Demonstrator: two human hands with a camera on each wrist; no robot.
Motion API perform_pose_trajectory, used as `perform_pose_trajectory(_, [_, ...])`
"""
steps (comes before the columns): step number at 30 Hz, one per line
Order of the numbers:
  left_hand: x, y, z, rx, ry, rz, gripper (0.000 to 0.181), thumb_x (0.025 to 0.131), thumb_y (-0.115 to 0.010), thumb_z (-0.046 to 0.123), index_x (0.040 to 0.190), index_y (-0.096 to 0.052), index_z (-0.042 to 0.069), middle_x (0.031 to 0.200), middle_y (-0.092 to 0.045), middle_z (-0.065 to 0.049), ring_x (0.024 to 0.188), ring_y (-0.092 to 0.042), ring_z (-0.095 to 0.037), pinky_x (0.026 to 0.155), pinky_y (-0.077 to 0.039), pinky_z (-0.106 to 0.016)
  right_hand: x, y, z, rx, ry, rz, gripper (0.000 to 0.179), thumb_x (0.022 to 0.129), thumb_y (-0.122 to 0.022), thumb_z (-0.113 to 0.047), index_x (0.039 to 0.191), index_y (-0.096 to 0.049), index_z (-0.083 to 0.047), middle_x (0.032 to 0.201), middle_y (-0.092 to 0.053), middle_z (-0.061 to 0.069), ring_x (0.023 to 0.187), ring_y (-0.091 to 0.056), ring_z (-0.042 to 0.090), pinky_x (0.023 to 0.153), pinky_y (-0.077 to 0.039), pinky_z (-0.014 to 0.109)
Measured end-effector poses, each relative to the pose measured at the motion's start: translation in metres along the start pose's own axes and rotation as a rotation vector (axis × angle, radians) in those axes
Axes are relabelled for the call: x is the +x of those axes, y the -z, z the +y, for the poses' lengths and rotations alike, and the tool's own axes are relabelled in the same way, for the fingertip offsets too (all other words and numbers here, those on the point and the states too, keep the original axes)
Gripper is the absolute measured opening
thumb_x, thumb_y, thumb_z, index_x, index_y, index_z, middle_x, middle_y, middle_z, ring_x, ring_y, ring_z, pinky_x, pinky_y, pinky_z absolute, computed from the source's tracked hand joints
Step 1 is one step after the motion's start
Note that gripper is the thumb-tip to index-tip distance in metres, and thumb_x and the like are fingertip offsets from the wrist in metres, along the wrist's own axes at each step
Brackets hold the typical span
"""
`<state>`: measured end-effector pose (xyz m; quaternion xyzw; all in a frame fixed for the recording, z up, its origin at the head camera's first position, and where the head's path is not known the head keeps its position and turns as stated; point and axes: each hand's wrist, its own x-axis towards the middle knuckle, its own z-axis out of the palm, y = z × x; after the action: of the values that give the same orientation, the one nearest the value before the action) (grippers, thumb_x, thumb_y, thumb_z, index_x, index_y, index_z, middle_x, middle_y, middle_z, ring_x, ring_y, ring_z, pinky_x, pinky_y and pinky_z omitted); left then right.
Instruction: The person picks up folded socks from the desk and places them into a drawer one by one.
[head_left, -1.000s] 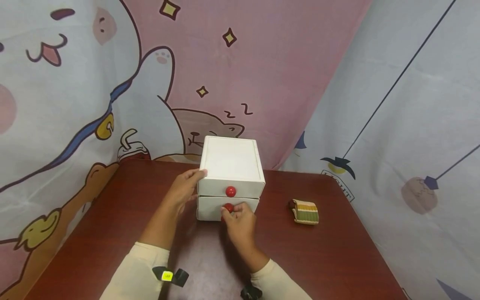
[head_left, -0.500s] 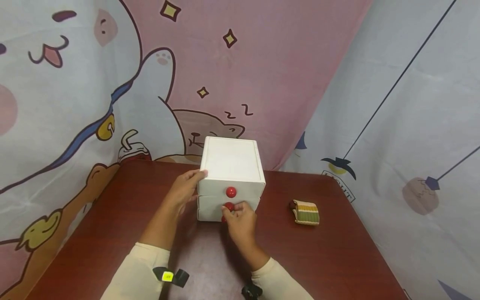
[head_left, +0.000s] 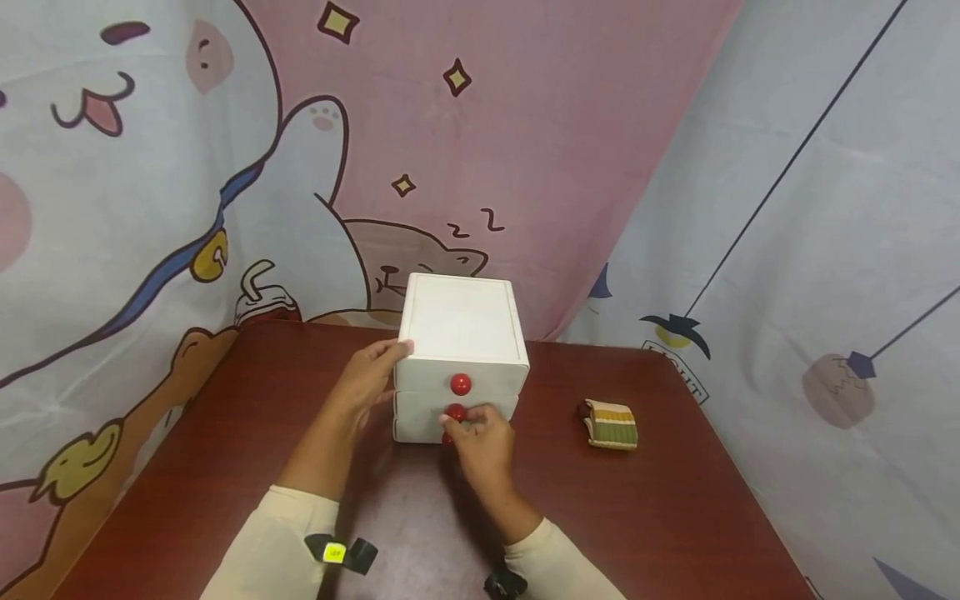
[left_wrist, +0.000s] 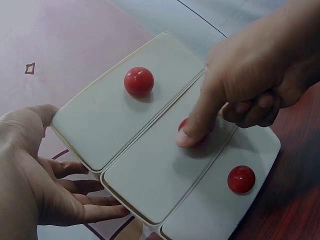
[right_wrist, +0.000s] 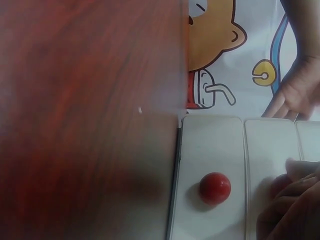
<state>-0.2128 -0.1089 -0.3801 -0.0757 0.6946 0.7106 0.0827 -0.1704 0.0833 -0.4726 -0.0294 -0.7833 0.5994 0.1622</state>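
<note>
A small white drawer cabinet (head_left: 463, 321) stands on the table with its front facing me. Three drawers show in the left wrist view, each with a round red knob: the top knob (left_wrist: 139, 82), the middle knob (head_left: 456, 412) and the bottom knob (left_wrist: 241, 179). My right hand (head_left: 486, 446) pinches the middle knob, thumb on its left side, other fingers curled in. My left hand (head_left: 366, 377) rests against the cabinet's left side, its thumb on the top edge and its fingers stretched along the side wall. All three drawer fronts look nearly level.
To the right of the cabinet lies a small folded cloth piece (head_left: 611, 425) with green, yellow and cream stripes. The dark red table (head_left: 645, 517) ends at a printed cartoon curtain (head_left: 562, 150) behind and at both sides.
The dark gap above the middle drawer has closed as that drawer slid slightly inward under my right hand. My left hand has stayed on the cabinet's side.
</note>
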Motion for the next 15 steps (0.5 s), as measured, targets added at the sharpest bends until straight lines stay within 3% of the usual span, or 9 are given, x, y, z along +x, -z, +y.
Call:
perform_pose_trajectory(4, [0.000, 0.000, 0.000, -0.004, 0.005, -0.004, 0.062, 0.108, -0.063, 0.044, 0.159, -0.054, 0.010, 0.154, -0.059, -0.022, 0.147, -0.055, -0.035, 0.123, -0.048, -0.060, -0.003, 0.004, 0.003, 0.015, -0.047, -0.035, 0.034, 0.075, -0.096, -0.007, 0.093, -0.069, 0.005, 0.051, -0.046, -0.007, 0.043, -0.040, 0.003, 0.043, -0.032, 0.021])
perform_pose_trajectory(7, [-0.001, 0.000, 0.002, -0.007, 0.006, -0.007, 0.062, 0.108, -0.063, 0.044, 0.159, -0.054, 0.010, 0.154, -0.059, -0.023, 0.147, -0.055, -0.036, 0.123, -0.047, -0.060, -0.002, 0.008, 0.007, -0.033, -0.048, -0.073, 0.029, 0.074, -0.095, -0.004, 0.086, -0.070, 0.006, 0.055, -0.058, -0.001, 0.048, -0.048, 0.005, 0.046, -0.040, 0.022])
perform_pose_trajectory(11, [-0.001, 0.001, 0.002, -0.010, 0.003, -0.014, 0.062, 0.108, -0.062, 0.044, 0.159, -0.054, 0.010, 0.154, -0.059, -0.023, 0.149, -0.054, -0.036, 0.124, -0.046, -0.060, 0.004, 0.016, 0.012, -0.250, 0.010, -0.169, 0.025, 0.076, -0.094, -0.012, 0.074, -0.074, 0.002, 0.064, -0.071, 0.006, 0.058, -0.054, 0.007, 0.053, -0.047, 0.024])
perform_pose_trajectory(15, [-0.001, 0.000, 0.001, -0.009, 0.002, -0.013, 0.062, 0.108, -0.063, 0.045, 0.158, -0.054, 0.010, 0.153, -0.060, -0.023, 0.148, -0.055, -0.035, 0.123, -0.047, -0.059, 0.007, 0.018, 0.013, -0.398, 0.032, -0.260, 0.025, 0.081, -0.093, -0.020, 0.072, -0.079, -0.002, 0.060, -0.068, 0.001, 0.055, -0.055, 0.009, 0.051, -0.047, 0.027])
